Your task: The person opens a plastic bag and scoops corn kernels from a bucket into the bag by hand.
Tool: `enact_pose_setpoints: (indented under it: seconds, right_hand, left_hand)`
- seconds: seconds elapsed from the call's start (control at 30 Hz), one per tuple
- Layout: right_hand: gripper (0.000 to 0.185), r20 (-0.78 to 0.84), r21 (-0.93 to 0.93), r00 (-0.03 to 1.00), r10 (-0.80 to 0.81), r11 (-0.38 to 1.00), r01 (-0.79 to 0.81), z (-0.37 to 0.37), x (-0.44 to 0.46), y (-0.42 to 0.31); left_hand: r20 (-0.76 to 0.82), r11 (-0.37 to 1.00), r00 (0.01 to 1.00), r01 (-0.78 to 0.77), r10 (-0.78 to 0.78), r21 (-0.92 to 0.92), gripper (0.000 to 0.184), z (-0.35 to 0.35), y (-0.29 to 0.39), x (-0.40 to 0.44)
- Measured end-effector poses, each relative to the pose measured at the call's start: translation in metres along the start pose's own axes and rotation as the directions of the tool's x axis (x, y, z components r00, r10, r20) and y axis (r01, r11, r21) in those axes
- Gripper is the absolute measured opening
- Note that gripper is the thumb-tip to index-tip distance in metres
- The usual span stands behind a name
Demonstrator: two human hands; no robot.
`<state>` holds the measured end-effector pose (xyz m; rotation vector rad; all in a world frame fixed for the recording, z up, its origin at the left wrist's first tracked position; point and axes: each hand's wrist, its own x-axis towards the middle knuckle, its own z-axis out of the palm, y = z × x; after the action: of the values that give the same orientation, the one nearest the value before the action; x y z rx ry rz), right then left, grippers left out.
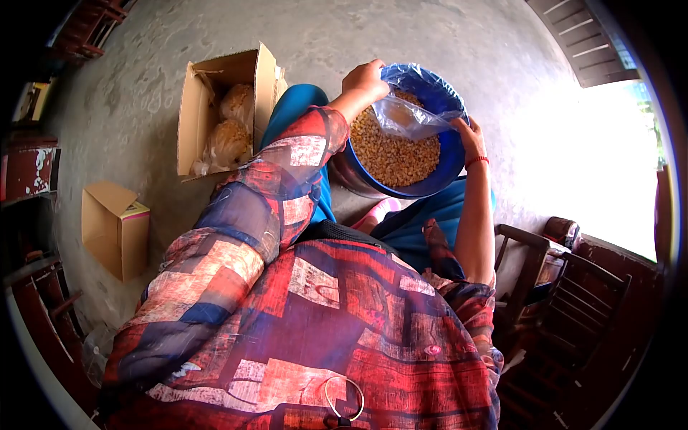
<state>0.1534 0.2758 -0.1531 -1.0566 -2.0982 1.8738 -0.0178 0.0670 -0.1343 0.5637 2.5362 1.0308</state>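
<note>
A blue bucket [451, 161] stands between my knees, holding many small golden-brown pieces [394, 152] that look like grain or nuts. Across its mouth stretches a clear plastic bag [410, 118]. At the upper left rim, my left hand [365, 80] is closed on one edge of this bag. My right hand [470, 140], with a red band at the wrist, pinches the bag's other side by the right rim. Part of the bag lies inside the far wall of the bucket, and its lower end cannot be made out.
To the left, an open cardboard box [188, 122] contains filled clear bags [229, 140] of similar pieces. A smaller open carton [107, 226] sits farther left on the concrete floor [315, 29]. Dark wooden chairs [580, 290] stand at the right, near a bright doorway [616, 158].
</note>
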Motion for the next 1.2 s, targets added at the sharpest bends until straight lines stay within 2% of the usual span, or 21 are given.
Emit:
enact_pose_setpoints:
  seconds: [0.17, 0.23, 0.43, 0.57, 0.63, 0.7, 0.8, 0.87, 1.0, 1.07, 1.13, 1.2]
  right_hand:
    - [0.026, -0.016, 0.063, 0.999, -0.028, 0.998, 0.029, 0.003, -0.003, -0.001]
    - [0.031, -0.046, -0.043, 0.994, -0.095, 0.995, 0.093, 0.003, -0.005, -0.004]
    - [0.041, -0.116, -0.039, 0.973, -0.198, 0.98, 0.195, 0.004, -0.007, 0.0]
    - [0.04, -0.152, -0.051, 0.97, -0.189, 0.982, 0.183, 0.002, -0.002, 0.006]
    - [0.04, -0.17, -0.155, 0.961, -0.218, 0.969, 0.192, 0.001, -0.001, 0.008]
    - [0.04, -0.164, -0.185, 0.964, -0.21, 0.966, 0.179, 0.0, 0.0, 0.008]
    - [0.041, -0.172, -0.222, 0.962, -0.21, 0.96, 0.17, 0.003, -0.005, 0.003]
    - [0.041, -0.185, -0.23, 0.958, -0.219, 0.957, 0.174, 0.003, -0.005, 0.004]
    - [0.041, -0.17, -0.267, 0.954, -0.245, 0.944, 0.195, 0.001, 0.002, 0.01]
    - [0.041, -0.165, -0.305, 0.953, -0.255, 0.932, 0.197, -0.001, 0.007, 0.013]
    - [0.041, -0.166, -0.355, 0.947, -0.274, 0.913, 0.202, -0.002, 0.008, 0.015]
    - [0.041, -0.156, -0.316, 0.95, -0.272, 0.925, 0.213, -0.001, 0.007, 0.014]
  left_hand:
    - [-0.013, 0.997, 1.0, -0.018, 0.019, 0.071, 0.042, -0.001, 0.002, -0.004]
    - [-0.032, 0.995, 0.999, -0.035, 0.038, 0.089, 0.038, 0.0, 0.002, -0.005]
    - [-0.048, 0.99, 0.996, -0.064, 0.07, 0.129, 0.033, -0.001, 0.002, -0.005]
    - [-0.046, 0.991, 0.995, -0.081, 0.086, 0.104, 0.036, -0.002, 0.003, -0.007]
    - [-0.041, 0.994, 0.997, -0.064, 0.068, 0.094, 0.036, -0.004, 0.006, -0.008]
    - [-0.032, 0.995, 0.998, -0.047, 0.05, 0.084, 0.036, -0.003, 0.005, -0.007]
    - [-0.055, 0.986, 0.994, -0.088, 0.097, 0.145, 0.037, 0.004, -0.004, -0.002]
    - [-0.121, 0.977, 0.983, -0.111, 0.134, 0.182, 0.03, 0.004, -0.002, -0.003]
    - [-0.11, 0.985, 0.99, -0.07, 0.088, 0.159, 0.026, -0.001, 0.007, -0.008]
    - [-0.071, 0.982, 0.991, -0.097, 0.11, 0.159, 0.039, -0.004, 0.008, -0.01]
    - [-0.062, 0.981, 0.993, -0.088, 0.1, 0.171, 0.038, -0.002, 0.007, -0.007]
    - [-0.051, 0.98, 0.995, -0.078, 0.088, 0.184, 0.038, 0.0, 0.005, -0.004]
